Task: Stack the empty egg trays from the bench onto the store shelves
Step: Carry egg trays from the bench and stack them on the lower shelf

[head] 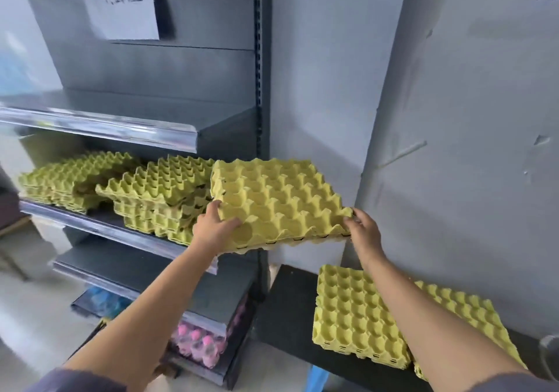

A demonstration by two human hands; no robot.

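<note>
Your left hand grips the near-left corner of the tray, thumb on top. Your right hand pinches the near-right corner. The tray hangs tilted between them, just right of the stacks on the shelf and above the bench, which holds more trays.
</note>
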